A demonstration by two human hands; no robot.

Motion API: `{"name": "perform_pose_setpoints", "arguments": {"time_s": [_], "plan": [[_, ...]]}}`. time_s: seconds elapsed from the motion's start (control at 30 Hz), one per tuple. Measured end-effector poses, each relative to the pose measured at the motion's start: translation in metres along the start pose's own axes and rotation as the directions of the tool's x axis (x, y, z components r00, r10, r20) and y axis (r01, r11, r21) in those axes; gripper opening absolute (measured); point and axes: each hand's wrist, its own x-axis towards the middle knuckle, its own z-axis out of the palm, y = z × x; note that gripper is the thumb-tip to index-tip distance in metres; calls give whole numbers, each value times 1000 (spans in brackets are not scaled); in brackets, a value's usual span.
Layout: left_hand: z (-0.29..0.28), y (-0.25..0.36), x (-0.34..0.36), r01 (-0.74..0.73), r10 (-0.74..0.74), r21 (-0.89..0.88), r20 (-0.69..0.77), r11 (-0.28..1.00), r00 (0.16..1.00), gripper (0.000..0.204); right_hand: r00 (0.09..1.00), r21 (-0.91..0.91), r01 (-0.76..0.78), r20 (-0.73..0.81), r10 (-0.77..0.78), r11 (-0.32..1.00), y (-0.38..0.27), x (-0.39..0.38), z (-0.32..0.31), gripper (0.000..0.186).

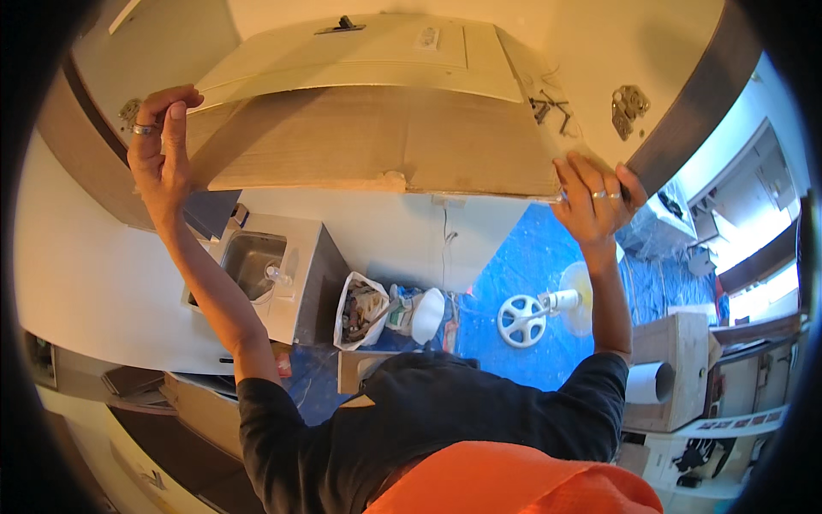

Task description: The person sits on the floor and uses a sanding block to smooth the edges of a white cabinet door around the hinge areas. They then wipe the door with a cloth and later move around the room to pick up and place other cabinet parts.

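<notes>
A wide brown cardboard sheet (342,141) spans the opening of a high cabinet in front of me. My left hand (163,150), a ring on one finger, is closed at its left end with the thumb upright. Part of that grip is hidden. At the front right corner, my right hand (597,197) curls its ringed fingers over the cardboard's edge; the thumb's hold cannot be made out. Beyond the cardboard lies a cream panel (368,64) with a black fitting (341,25) and a small pale label (428,38).
Loose screws (552,111) lie right of the panel, near a metal hinge (629,110) on the cabinet's side. Below are a sink (254,261), a white bag (360,343) of scraps, a white pedestal fan (556,301), blue floor sheeting (505,257) and a wooden cabinet (668,343).
</notes>
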Motion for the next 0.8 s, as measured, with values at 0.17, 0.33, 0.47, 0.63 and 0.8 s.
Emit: {"name": "perform_pose_setpoints", "arguments": {"time_s": [0.17,0.33,0.47,0.63,0.8], "plan": [[-13,13,31,-171,181,-107,83,979,980,13,984,37,-22,176,15,999,-2,7,-13,25],[-54,37,79,-422,423,-30,63,906,904,12,999,224,38,28,-46,974,9,63,-56,46],[-63,45,128,-352,342,101,101,931,934,16,983,100,-35,-175,52,994,38,147,-73,44],[-30,46,187,-458,404,66,373,887,835,30,998,-34,-2,70,4,999,73,285,-23,65],[15,43,158,-671,646,-29,304,741,700,17,925,186,-103,378,26,977,101,340,24,84]]}}
